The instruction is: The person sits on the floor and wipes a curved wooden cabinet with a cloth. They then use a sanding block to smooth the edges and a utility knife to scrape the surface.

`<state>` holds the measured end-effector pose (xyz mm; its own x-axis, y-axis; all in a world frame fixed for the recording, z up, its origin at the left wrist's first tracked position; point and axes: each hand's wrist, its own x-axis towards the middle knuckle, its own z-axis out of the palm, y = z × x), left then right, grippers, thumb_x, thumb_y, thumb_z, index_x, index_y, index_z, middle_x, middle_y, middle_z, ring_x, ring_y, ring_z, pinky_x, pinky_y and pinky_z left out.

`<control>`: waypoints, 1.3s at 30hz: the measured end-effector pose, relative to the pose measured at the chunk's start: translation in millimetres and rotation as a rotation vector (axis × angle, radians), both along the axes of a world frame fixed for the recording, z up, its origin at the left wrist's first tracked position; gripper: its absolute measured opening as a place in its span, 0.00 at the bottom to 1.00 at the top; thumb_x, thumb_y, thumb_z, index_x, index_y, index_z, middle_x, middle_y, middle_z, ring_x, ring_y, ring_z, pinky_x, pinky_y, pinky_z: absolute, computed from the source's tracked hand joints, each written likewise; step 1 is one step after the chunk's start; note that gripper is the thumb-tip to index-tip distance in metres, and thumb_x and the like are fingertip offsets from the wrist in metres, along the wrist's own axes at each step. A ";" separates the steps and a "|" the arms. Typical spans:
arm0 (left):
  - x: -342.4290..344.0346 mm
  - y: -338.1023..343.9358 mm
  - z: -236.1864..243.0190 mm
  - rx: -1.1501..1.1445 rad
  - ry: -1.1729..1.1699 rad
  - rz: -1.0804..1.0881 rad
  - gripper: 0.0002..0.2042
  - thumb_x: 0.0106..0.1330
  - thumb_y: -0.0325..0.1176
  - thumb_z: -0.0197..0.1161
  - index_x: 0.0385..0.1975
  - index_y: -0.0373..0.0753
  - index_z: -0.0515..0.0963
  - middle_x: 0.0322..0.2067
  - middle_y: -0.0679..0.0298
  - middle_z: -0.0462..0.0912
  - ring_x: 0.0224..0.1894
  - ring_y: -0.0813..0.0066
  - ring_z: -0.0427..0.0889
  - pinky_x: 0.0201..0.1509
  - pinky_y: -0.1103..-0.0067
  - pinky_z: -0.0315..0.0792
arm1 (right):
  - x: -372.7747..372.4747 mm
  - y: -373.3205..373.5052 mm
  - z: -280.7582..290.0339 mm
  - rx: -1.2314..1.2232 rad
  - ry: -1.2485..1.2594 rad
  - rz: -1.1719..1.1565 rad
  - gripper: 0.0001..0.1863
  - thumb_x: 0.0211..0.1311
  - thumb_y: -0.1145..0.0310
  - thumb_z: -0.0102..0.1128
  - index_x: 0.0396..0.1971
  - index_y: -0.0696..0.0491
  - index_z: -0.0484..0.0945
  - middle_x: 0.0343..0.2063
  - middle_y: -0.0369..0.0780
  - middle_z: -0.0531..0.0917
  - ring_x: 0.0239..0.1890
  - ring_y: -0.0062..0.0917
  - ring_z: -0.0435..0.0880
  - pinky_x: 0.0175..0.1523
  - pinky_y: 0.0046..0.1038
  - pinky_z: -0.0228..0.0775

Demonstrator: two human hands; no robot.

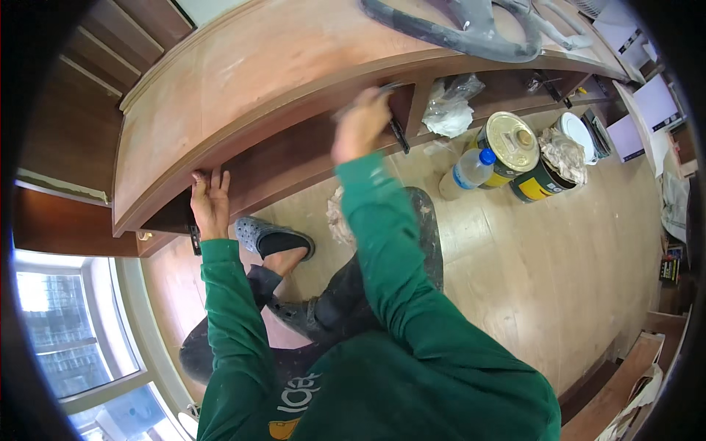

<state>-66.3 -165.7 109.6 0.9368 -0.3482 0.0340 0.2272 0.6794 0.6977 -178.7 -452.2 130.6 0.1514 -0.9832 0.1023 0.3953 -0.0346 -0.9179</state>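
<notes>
Reddish-brown wood arcs across the upper part of my view: a long cabinet (294, 70) with a pale, dusty top, running from nine o'clock round to two. At nine I see the left hand (209, 206), its fingers spread, their tips at the underside of the cabinet's front edge. Up at twelve is the right hand (362, 125), blurred, in front of the same edge. Something thin and greyish (390, 87) shows at its fingertips, but I cannot tell whether those fingers pinch it or lie flat against it. Just beside this hand, toward one, a black rail (399, 136) stands at the opening.

A grey hose (412, 28) lies on the top at one o'clock. Toward two I have a clear plastic bag (448, 106) in a compartment, then, on the floor (515, 272), a blue-capped bottle (465, 176) near a lidded tin (507, 140). Nearer three, crumpled cloth (565, 156) sits on a dark tin (540, 185). A window (55, 312) glows at eight.
</notes>
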 end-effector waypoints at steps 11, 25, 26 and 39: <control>-27.6 10.7 50.0 0.021 0.193 -0.031 0.15 0.73 0.34 0.48 0.50 0.29 0.67 0.61 0.44 0.66 0.67 0.47 0.61 0.67 0.58 0.61 | -85.5 0.0 -20.2 0.350 -0.297 0.490 0.15 0.71 0.67 0.42 0.50 0.59 0.71 0.43 0.45 0.81 0.43 0.36 0.82 0.52 0.33 0.73; -7.1 79.2 63.3 -0.059 0.393 0.005 0.20 0.70 0.33 0.50 0.53 0.22 0.59 0.63 0.35 0.59 0.66 0.40 0.59 0.68 0.54 0.58 | 2.0 107.1 23.1 0.704 -0.188 0.782 0.05 0.59 0.72 0.56 0.35 0.50 0.74 0.29 0.37 0.79 0.31 0.29 0.80 0.33 0.32 0.71; -2.1 92.1 62.0 -0.077 0.383 -0.008 0.23 0.70 0.33 0.50 0.57 0.22 0.56 0.64 0.35 0.58 0.67 0.40 0.59 0.69 0.54 0.58 | -7.8 74.5 16.8 0.713 -0.304 0.770 0.05 0.60 0.72 0.54 0.35 0.54 0.74 0.31 0.40 0.80 0.34 0.32 0.81 0.38 0.35 0.74; 10.6 126.6 55.3 -0.071 0.311 0.179 0.19 0.69 0.30 0.49 0.52 0.22 0.59 0.60 0.33 0.61 0.65 0.38 0.61 0.67 0.54 0.60 | 30.3 172.2 38.2 0.967 -0.231 0.859 0.06 0.55 0.78 0.54 0.32 0.50 0.73 0.24 0.36 0.77 0.24 0.29 0.78 0.32 0.28 0.73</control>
